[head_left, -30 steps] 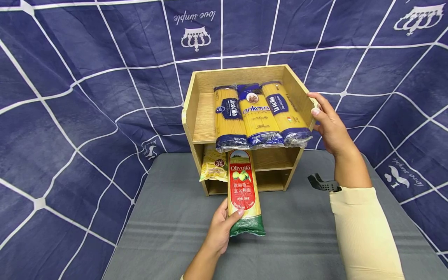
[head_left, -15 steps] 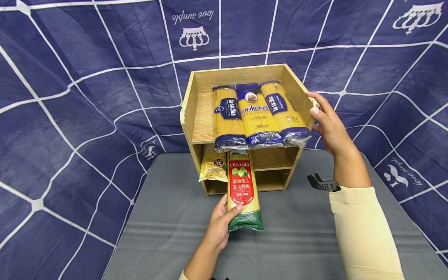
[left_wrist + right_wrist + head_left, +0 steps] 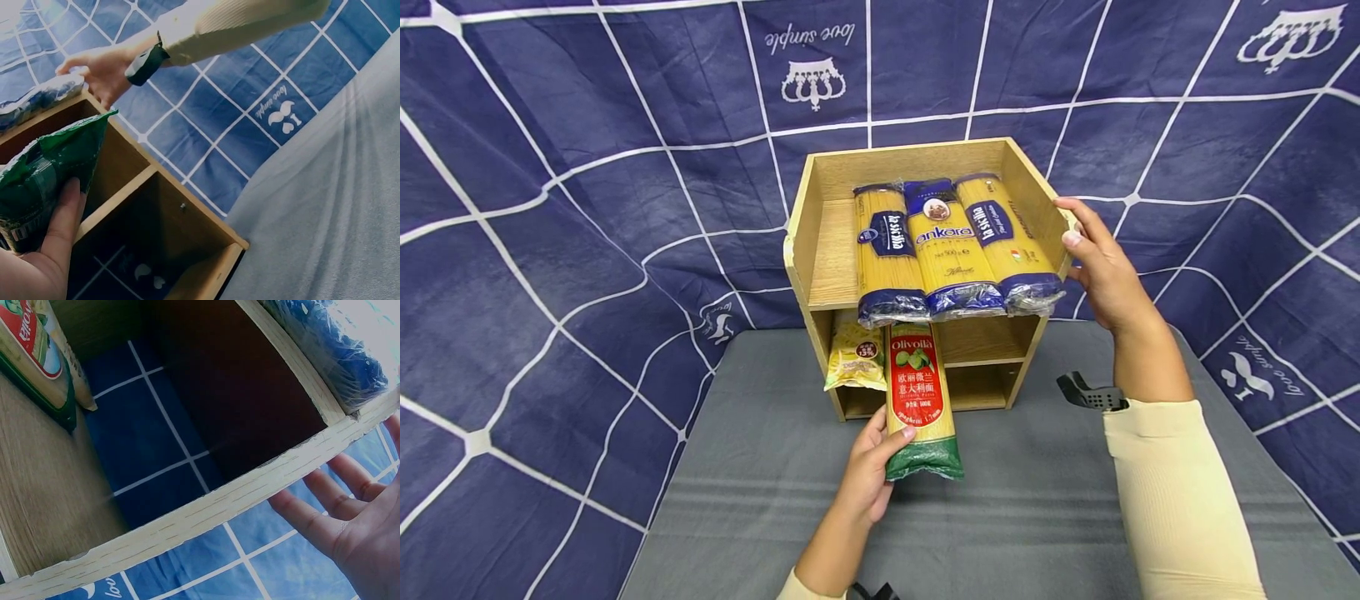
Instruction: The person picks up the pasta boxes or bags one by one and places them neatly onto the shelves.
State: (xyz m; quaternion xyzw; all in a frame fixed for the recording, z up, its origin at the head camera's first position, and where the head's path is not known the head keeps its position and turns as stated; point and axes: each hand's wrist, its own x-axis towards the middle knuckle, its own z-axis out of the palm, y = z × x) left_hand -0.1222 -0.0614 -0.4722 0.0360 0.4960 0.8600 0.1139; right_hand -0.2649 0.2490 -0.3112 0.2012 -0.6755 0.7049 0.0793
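My left hand (image 3: 871,467) grips the green lower end of a red-labelled Olivoilà spaghetti packet (image 3: 917,383), thumb on top. The packet's far end is inside the middle compartment of a small wooden shelf (image 3: 1037,337), under the top board. In the left wrist view, fingers lie along the packet's green end (image 3: 62,156). My right hand (image 3: 1105,267) holds the front edge of the shelf's right side panel, thumb on the inner side. The right wrist view shows the fingers (image 3: 306,519) against the panel's outer face. A yellow bag (image 3: 856,354) sits left of the spaghetti packet.
On the top board lie three pasta packets side by side: a la sicilia packet (image 3: 889,250), an ankara packet (image 3: 951,246) and another la sicilia packet (image 3: 1006,242). Their ends overhang the front edge. Grey cloth (image 3: 760,483) covers the table; blue checked fabric (image 3: 715,167) hangs around it.
My left hand has moved forward, pushing the spaghetti packet farther into the middle compartment. The right hand keeps its hold on the side panel.
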